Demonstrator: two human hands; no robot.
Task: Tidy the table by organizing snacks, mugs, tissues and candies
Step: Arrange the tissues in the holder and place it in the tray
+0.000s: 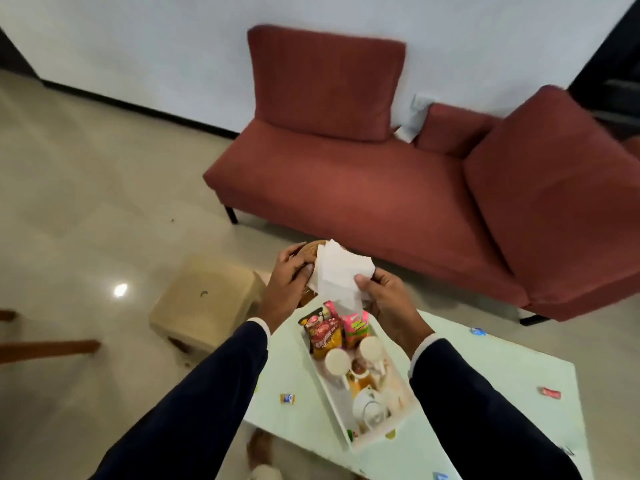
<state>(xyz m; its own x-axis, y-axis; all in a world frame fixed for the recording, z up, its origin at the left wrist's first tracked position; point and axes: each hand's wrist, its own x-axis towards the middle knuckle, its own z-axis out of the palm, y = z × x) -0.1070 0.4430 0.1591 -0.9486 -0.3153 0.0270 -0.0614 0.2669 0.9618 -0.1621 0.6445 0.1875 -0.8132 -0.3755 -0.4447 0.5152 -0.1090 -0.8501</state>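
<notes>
My left hand (289, 271) grips a round brown wooden holder (309, 251) held above the table's far edge. My right hand (384, 292) pinches a stack of white tissues (341, 275) that leans against the holder. Below them a white tray (408, 419) lies on the pale green table (304, 417). It holds snack packets (329, 332) at the far end, two white mugs (337, 362) in the middle and a white teapot (370, 408) at the near end. Wrapped candies lie loose on the table: a blue one (287, 398), a red one (550, 393), another blue one (478, 331).
A red sofa (363, 188) stands behind the table against a white wall. A beige stool (204, 299) sits on the tiled floor left of the table. Wooden furniture legs (48, 346) show at the left edge.
</notes>
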